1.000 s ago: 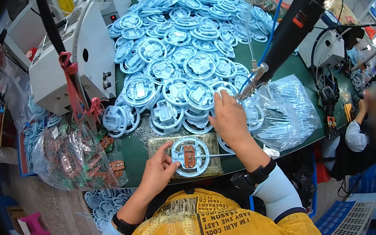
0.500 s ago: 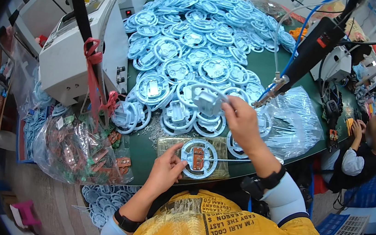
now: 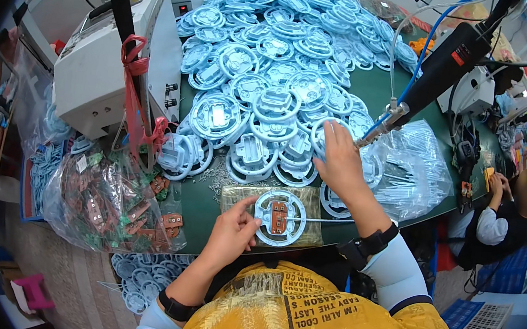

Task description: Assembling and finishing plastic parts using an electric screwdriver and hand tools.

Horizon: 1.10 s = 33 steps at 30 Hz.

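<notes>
A light blue plastic ring part (image 3: 298,233) lies flat on a brownish-yellow taped pad (image 3: 315,221) before me. In its middle sits a small orange circuit board (image 3: 278,218), and a thin pale rod (image 3: 322,221) extends to the right. My left hand (image 3: 234,229) rests at the ring's left rim, thumb against it and index finger apart. Over the near right of the heap of similar ring parts (image 3: 239,61), my right hand (image 3: 341,164) is open, with nothing visible in it. Its fingers are beside the tip of a slanted black electric screwdriver (image 3: 440,71).
Left of the pad is a clear bag of circuit boards (image 3: 109,208); small screws (image 3: 215,182) lie scattered nearby. A bag of pale rods (image 3: 412,175) lies right. A white machine (image 3: 115,69) stands at left. Another person (image 3: 508,212) sits at far right.
My right hand has let go of a ring part, which now lies on the heap, and has moved right toward the screwdriver. My left hand has shifted only slightly.
</notes>
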Tool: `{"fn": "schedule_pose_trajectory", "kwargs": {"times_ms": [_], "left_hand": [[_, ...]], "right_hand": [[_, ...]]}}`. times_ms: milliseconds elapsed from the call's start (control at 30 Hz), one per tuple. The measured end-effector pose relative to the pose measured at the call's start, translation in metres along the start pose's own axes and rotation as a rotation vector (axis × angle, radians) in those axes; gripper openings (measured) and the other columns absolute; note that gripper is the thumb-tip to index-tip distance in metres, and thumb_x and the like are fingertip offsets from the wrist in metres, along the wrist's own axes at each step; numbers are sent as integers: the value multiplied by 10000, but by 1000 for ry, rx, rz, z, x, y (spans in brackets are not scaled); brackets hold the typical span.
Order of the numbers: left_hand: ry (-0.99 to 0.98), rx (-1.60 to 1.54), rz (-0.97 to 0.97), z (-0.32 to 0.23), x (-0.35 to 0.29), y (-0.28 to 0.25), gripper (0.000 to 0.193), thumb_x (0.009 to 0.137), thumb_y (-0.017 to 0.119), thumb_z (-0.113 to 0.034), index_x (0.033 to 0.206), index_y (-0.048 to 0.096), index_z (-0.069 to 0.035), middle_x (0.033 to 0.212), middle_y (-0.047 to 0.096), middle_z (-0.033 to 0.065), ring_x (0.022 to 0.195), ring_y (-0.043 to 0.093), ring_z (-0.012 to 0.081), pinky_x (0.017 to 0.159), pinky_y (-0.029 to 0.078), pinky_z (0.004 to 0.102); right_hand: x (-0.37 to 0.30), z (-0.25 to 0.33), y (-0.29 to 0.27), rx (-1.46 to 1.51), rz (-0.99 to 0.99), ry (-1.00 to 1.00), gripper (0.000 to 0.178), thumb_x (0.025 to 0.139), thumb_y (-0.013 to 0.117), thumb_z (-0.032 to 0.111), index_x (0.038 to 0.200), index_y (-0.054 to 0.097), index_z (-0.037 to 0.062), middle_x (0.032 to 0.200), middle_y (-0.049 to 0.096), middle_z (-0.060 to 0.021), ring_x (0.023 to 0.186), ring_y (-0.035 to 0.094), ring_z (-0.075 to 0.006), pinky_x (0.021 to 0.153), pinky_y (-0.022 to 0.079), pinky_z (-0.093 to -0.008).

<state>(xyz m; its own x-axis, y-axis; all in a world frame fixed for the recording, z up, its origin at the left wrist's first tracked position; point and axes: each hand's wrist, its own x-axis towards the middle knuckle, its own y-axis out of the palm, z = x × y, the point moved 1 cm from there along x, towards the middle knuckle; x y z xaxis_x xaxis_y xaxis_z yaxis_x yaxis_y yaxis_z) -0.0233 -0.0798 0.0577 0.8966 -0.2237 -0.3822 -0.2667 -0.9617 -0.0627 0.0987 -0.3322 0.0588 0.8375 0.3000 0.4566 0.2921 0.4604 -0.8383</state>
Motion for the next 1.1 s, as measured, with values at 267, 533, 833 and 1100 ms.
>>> {"fn": "schedule_pose_trajectory", "kwargs": {"times_ms": [267, 533, 833, 1100], "left_hand": [[-18, -22, 27, -3, 2, 0, 500, 946, 598, -78, 1414, 447, 12, 793, 630, 62, 581, 604, 94, 491, 509, 248], [-16, -63, 50, -2, 6, 0, 510, 949, 599, -60, 1417, 425, 44, 770, 630, 48, 566, 601, 85, 474, 497, 226], [-25, -81, 87, 0, 4, -2, 492, 957, 590, -84, 1414, 437, 18, 764, 616, 33, 563, 593, 76, 479, 491, 227], [627, 585, -202, -28, -11, 13, 684, 779, 800, -163, 1375, 497, -21, 798, 594, 72, 630, 589, 144, 558, 478, 321]], "right_hand": [[-7, -3, 4, -40, -72, -15, 330, 839, 695, 93, 1131, 590, -17, 1151, 618, -155, 1125, 591, -328, 890, 504, -405], [-41, 34, -32, 983, -117, 670, 176, 969, 640, 171, 1026, 675, 8, 817, 541, 38, 687, 440, -48, 610, 354, -224], [-68, 58, -40, 777, -76, 182, 149, 904, 697, 104, 1007, 679, -2, 827, 531, -26, 681, 475, -94, 604, 387, -249], [-47, 88, -46, 557, -50, 418, 317, 853, 720, 129, 1126, 591, 32, 670, 504, -43, 539, 455, -115, 482, 364, -307]]}}
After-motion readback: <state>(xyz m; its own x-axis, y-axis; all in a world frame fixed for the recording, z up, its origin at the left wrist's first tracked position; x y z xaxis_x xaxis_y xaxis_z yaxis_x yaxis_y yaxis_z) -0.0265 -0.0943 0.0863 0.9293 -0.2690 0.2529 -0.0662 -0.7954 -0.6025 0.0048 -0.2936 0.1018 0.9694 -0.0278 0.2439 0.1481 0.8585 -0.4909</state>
